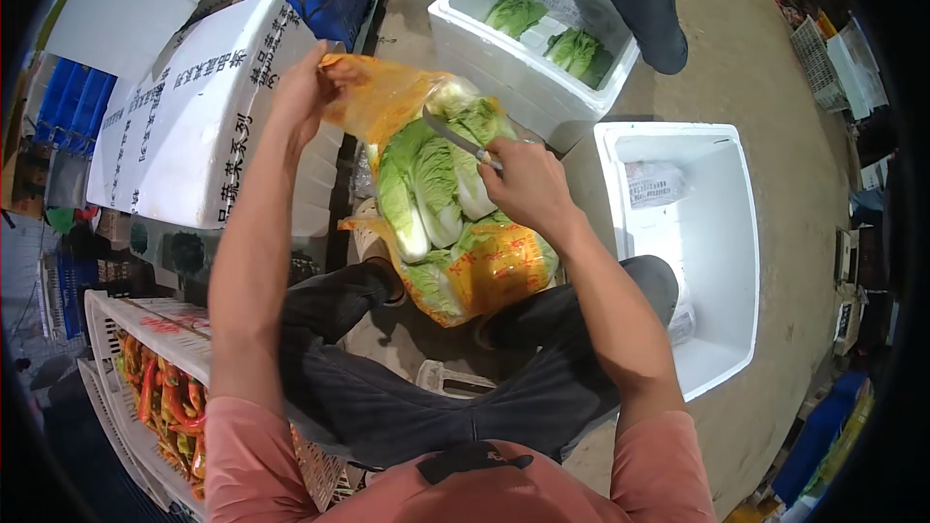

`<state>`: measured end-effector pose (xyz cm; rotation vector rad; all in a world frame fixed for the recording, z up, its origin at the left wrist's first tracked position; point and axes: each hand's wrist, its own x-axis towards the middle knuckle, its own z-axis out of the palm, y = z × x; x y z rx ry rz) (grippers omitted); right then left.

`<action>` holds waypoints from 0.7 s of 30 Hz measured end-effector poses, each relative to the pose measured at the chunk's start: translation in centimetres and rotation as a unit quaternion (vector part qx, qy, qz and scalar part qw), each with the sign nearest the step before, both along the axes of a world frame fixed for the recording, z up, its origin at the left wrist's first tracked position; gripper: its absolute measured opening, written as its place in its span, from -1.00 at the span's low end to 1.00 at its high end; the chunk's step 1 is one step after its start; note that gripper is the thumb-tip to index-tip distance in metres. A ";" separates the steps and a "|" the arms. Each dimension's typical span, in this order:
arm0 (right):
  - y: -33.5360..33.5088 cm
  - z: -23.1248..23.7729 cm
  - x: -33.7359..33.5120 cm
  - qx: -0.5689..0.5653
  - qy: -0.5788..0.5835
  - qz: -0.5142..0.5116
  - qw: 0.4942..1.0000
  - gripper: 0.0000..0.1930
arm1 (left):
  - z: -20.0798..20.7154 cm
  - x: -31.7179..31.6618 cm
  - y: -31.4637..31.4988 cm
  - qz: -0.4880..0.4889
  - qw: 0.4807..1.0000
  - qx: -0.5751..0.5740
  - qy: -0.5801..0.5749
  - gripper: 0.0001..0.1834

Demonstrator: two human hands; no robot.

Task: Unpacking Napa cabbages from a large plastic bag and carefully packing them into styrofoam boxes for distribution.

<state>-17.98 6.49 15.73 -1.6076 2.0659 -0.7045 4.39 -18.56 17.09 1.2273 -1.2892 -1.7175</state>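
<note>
- Right hand (528, 184): grip clenched around the handle of a knife (460, 139); blade runs toward 10 o'clock, lying across the top of the cabbages.
- Left hand (302, 97): grip pinching the upper edge of an orange plastic bag (387, 97), pulling it up toward 11 o'clock.
- Napa cabbages (431, 189): several pale green heads packed upright in the bag, lying between the two hands, at 8 o'clock from the knife hand and 4 o'clock from the bag hand.
- Bag base (489, 271): yellow-orange with red print, resting against the person's dark-trousered knees.
- Closed white foam box (194, 126): at 9 o'clock from the bag, black print on its lid.
- Open white foam box (707, 232): at 3 o'clock, holding only a clear wrapper.
- Second open foam box (465, 24): at 12 o'clock, with green cabbages (576, 50) inside; another person's dark leg (644, 0) just behind it.
- White crate (126, 329): at 8 o'clock, holding red and green peppers (170, 402).
</note>
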 end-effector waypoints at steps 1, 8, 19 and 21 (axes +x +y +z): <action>-0.2 -0.1 0.0 -0.008 0.008 -0.009 1.000 -0.80 | -0.3 -0.4 -0.6 0.001 1.000 -0.001 -0.003 -0.60; 0.2 -1.7 -0.3 0.061 0.034 0.002 0.998 -0.81 | -6.8 -0.3 -0.9 -0.220 0.734 -0.388 -0.512 0.01; -0.3 -1.7 1.1 0.162 -0.021 0.031 0.986 -0.79 | -11.5 -4.5 0.3 -0.271 0.641 -0.337 -0.635 0.19; -0.5 -2.5 1.1 0.157 -0.037 0.026 0.987 -0.76 | -11.5 -4.6 -0.5 -0.283 0.663 -0.254 -0.644 0.16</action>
